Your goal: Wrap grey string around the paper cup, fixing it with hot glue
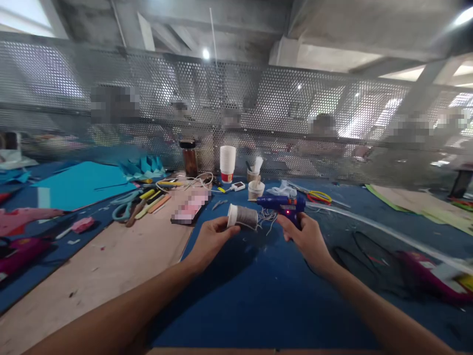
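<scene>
My left hand (218,234) grips a paper cup (242,217) wrapped in grey yarn, tipped on its side with the white rim toward the hand. Loose yarn ends (268,218) trail off its right side. In my right hand (305,234) is a blue glue gun (283,203), its nozzle pointing left, just above and behind the cup. A red light glows on the gun, and a long clear glue stick (388,229) reaches out from its back to the right. Whether the nozzle touches the cup I cannot tell.
Behind stand stacked paper cups (227,162), a brown bottle (190,159) and two small cups with tools. At left lie a phone (190,206), scissors (125,206) and blue paper (84,185) around a wooden board (111,261). A magenta glue gun (432,276) lies at right.
</scene>
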Demonstrator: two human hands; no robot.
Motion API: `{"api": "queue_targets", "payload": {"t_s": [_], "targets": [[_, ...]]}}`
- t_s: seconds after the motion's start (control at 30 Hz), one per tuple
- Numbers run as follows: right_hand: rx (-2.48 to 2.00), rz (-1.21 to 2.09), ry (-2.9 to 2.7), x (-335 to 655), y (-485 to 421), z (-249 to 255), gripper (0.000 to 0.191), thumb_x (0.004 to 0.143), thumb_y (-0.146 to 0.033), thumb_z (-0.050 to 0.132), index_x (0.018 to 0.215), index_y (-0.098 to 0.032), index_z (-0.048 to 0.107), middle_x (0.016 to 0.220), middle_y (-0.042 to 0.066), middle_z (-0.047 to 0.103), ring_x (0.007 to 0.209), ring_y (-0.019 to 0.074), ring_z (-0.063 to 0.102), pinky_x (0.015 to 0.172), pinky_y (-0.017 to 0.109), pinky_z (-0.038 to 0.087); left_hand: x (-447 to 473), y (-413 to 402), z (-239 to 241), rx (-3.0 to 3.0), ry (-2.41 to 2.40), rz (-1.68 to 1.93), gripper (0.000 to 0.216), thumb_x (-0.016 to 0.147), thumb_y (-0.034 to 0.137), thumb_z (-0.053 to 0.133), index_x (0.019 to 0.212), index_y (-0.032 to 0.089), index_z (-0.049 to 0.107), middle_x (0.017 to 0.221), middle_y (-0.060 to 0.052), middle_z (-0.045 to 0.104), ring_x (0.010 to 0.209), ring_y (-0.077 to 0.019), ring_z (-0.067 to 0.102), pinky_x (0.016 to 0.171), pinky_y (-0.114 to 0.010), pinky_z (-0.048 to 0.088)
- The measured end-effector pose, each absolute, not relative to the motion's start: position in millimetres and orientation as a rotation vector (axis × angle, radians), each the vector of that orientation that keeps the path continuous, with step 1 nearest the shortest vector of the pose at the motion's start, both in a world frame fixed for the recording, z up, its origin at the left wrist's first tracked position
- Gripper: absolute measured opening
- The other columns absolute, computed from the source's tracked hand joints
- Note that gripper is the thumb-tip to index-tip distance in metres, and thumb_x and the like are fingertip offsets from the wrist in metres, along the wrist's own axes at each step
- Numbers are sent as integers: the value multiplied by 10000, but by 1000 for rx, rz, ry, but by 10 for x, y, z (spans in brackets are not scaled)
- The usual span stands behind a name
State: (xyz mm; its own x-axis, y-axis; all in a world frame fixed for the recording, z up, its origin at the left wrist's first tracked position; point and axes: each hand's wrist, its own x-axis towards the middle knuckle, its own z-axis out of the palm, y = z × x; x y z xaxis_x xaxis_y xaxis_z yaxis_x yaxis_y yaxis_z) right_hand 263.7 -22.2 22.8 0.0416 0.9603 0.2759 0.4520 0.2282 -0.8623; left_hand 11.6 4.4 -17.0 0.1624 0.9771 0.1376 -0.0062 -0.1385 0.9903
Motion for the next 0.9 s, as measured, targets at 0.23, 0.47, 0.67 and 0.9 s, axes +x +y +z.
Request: {"api": "queue_targets", "payload": {"t_s": [0.23,0.47,0.67,0.9], "targets": [[-1362,852,-1592,2611,-305,184,441,899,-584,659,653,-223,599,562,17,651,573,170,616,598,288,491,188,16,-218,1432,1014,1175,286,777,377,801,985,184,834,957,-60,821,865,-233,713,780,-307,513],[-1371,851,-1678,2561,-361,123,304,877,-517,666,844,-216,686,526,-20,619,517,171,620,547,290,492,186,7,-287,1519,1061,1188,298,829,410,765,1013,182,822,952,-44,803,825,-206,684,714,-269,495],[-1393,720,-1715,2540,-365,40,329,860,-556,693,736,-253,657,447,-40,519,414,152,512,423,284,383,182,12,-318,1643,1164,1237,236,857,408,728,909,193,808,862,-25,779,819,-209,673,732,-278,507],[-1335,654,-1755,2539,-357,10,307,860,-544,724,785,-255,655,485,-46,538,457,150,509,451,276,400,175,6,-338,1760,1146,1251,207,882,385,719,942,208,810,947,-32,800,878,-210,693,820,-291,509]]}}
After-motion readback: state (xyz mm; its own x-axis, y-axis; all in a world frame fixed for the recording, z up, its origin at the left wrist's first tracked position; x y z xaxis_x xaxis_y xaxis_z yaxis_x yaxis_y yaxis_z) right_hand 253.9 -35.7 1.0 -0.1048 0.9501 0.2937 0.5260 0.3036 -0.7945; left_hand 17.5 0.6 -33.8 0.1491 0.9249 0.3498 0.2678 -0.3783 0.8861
